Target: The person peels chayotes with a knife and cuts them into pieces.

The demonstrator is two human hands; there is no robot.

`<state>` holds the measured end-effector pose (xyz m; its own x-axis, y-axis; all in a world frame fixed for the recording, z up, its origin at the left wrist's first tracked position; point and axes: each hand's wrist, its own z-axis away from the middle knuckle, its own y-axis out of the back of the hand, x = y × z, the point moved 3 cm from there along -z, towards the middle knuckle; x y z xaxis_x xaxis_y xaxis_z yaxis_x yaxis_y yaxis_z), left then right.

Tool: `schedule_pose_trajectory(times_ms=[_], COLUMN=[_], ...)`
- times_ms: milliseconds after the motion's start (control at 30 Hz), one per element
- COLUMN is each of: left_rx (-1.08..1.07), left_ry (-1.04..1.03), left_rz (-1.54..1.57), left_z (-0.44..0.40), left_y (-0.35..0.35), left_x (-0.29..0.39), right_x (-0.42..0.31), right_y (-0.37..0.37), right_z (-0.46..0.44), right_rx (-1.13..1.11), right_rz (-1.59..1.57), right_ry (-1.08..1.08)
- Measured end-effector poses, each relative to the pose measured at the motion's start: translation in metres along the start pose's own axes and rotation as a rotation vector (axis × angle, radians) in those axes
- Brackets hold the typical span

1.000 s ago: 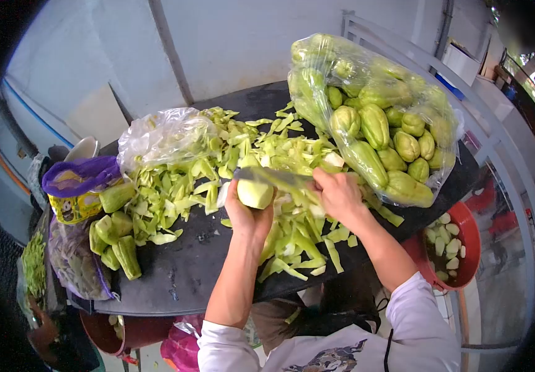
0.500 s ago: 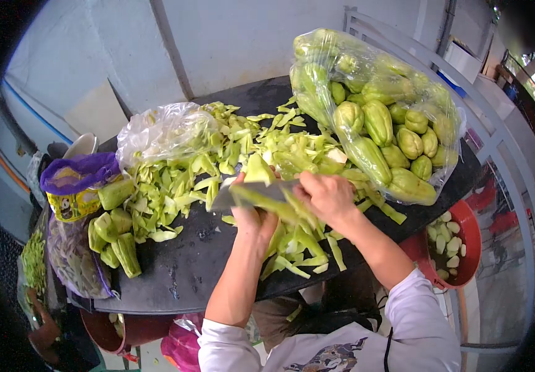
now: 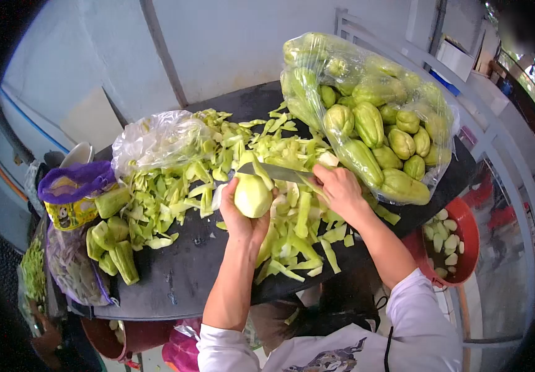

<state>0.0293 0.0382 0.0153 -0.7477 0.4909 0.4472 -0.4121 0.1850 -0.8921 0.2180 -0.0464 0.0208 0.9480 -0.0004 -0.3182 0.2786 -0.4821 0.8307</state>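
My left hand [image 3: 242, 217] is closed around a pale, mostly peeled chayote [image 3: 254, 197], held upright above the table. In my right hand [image 3: 342, 191] is a knife [image 3: 283, 173], its broad blade pointing left against the upper part of the chayote. A strip of green peel stands at the blade where it meets the chayote. The knife handle is hidden in my fingers. Beneath and around both hands lie many loose green peelings [image 3: 301, 239].
A clear plastic bag of whole chayotes [image 3: 373, 124] stands at the back right. Another crumpled plastic bag [image 3: 159, 139] lies among peelings. Several chayotes [image 3: 115, 239] sit at the left beside a purple net bag [image 3: 75, 263]. A red bucket [image 3: 471, 235] holds peeled pieces in liquid.
The knife has gone from a blurred stroke low across the chayote to its upper part. The chayote now shows its pale peeled side. A peel strip near the blade has dropped away.
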Motion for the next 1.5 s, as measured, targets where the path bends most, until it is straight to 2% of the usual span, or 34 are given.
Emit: schedule_pose_trajectory(times_ms=[67,167,233,333,533,600,633,867,967,1033,1067,1200,1267,1500], left_rx=[-0.057,0.029,0.0,0.029,-0.176,-0.098,-0.019,0.036,0.066,0.166,0.11,0.065,0.098,0.131], left_ry=[0.018,0.033,0.014,0.064,0.077,0.057,0.038,-0.001,0.025,-0.051,-0.015,0.074,0.134,0.11], left_rz=[-0.018,-0.015,-0.037,0.009,0.103,0.143,0.185,0.3,0.201,0.107,0.024,0.161,0.2,0.155], left_z=[0.001,0.008,0.006,0.005,0.004,0.006,0.006,-0.008,-0.007,-0.004,-0.004,-0.007,-0.006,-0.009], left_y=[0.001,-0.009,-0.009,-0.005,-0.004,-0.008,-0.008,0.004,0.006,0.006,0.008,0.012,0.012,0.016], left_x=[-0.002,-0.01,-0.011,-0.01,-0.005,-0.003,-0.001,0.0,0.0,0.0,0.0,-0.006,-0.008,-0.01], right_x=[-0.005,-0.025,-0.029,-0.003,0.014,0.015,0.014,0.0,-0.011,-0.014,-0.019,-0.037,-0.041,-0.036], right_y=[0.005,0.012,0.013,-0.003,-0.006,-0.005,-0.004,0.003,0.006,-0.006,-0.009,-0.007,-0.007,-0.01], right_z=[0.003,0.0,-0.004,-0.015,-0.015,-0.015,-0.015,-0.013,-0.008,-0.006,-0.005,-0.003,-0.004,-0.002], right_rx=[-0.004,-0.014,0.02,-0.083,-0.043,-0.042,-0.011,0.028,0.103,0.122,0.141,0.258,0.267,0.267], right_rz=[-0.035,-0.087,-0.103,-0.015,-0.017,-0.039,-0.053,-0.089,-0.11,-0.081,-0.052,-0.023,0.006,0.017], right_ry=[0.029,0.04,0.086,-0.094,-0.172,-0.173,-0.146,-0.085,0.043,0.096,0.148,0.302,0.32,0.339])
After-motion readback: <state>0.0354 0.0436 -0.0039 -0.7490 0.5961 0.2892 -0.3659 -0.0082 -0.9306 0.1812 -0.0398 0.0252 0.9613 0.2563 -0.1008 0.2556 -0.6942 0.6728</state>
